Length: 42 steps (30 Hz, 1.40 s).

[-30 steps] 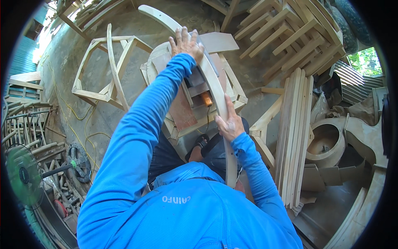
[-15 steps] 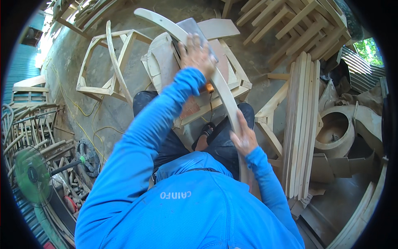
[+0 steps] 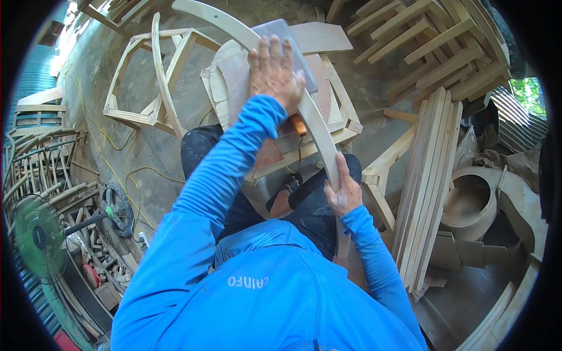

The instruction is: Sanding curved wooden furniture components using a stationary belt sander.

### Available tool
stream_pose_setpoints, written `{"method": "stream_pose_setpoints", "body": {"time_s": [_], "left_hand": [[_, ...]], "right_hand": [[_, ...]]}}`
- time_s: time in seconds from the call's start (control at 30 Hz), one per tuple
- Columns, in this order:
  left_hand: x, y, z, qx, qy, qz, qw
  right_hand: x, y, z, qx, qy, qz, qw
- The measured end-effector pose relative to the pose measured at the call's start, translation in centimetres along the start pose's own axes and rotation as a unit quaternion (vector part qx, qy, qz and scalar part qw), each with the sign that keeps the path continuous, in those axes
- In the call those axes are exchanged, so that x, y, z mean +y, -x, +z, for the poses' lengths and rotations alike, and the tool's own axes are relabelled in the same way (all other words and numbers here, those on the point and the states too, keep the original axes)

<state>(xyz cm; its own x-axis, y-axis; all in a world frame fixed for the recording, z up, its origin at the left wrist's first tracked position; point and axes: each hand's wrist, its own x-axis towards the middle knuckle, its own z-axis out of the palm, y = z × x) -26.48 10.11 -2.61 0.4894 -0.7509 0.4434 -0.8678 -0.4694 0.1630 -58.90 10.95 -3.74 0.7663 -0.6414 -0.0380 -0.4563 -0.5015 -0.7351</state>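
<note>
Gripping the curved wooden slat (image 3: 319, 126) low down, the right hand (image 3: 344, 193) closed around it; the left hand (image 3: 274, 73) pressed flat, fingers spread, on its upper part.

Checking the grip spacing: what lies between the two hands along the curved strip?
In the head view, only bare curved strip runs between left hand and right hand.

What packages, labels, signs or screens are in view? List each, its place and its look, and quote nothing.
Packages, signs, screens: none in view.
Printed lettering: across the upper back of the person's blue shirt, lower middle of the view; one short row of small white characters.
Round badge: at the hub of the green fan, far left; a small dark disc, too small to make out further.
</note>
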Motion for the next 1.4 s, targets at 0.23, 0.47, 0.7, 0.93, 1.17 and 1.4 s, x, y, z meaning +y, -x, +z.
{"method": "stream_pose_setpoints", "body": {"time_s": [0.23, 0.47, 0.7, 0.93, 1.17, 1.4], "left_hand": [[-6.6, -9.2, 1.9, -0.054, -0.066, -0.015, 0.996], [-7.9, -9.1, -0.2, -0.097, -0.075, -0.139, 0.983], [-2.7, -1.8, -0.5, -0.077, -0.110, -0.090, 0.987], [-12.0, -10.4, 2.1, -0.052, -0.079, -0.133, 0.987], [-26.1, -21.2, 1.6, -0.068, -0.083, -0.250, 0.962], [-22.7, -17.9, 3.8, 0.000, -0.068, -0.250, 0.966]], "right_hand": [[-3.6, -7.9, 0.2, -0.040, 0.021, 0.019, 0.999], [1.5, 1.7, -2.3, -0.016, 0.030, -0.016, 0.999], [3.9, 17.1, -3.4, 0.024, -0.003, 0.057, 0.998], [0.5, 6.1, -2.4, 0.017, 0.007, 0.041, 0.999], [-3.2, -9.8, -0.7, -0.064, -0.037, 0.009, 0.997], [-2.5, -5.9, -2.5, -0.034, -0.005, -0.023, 0.999]]}}
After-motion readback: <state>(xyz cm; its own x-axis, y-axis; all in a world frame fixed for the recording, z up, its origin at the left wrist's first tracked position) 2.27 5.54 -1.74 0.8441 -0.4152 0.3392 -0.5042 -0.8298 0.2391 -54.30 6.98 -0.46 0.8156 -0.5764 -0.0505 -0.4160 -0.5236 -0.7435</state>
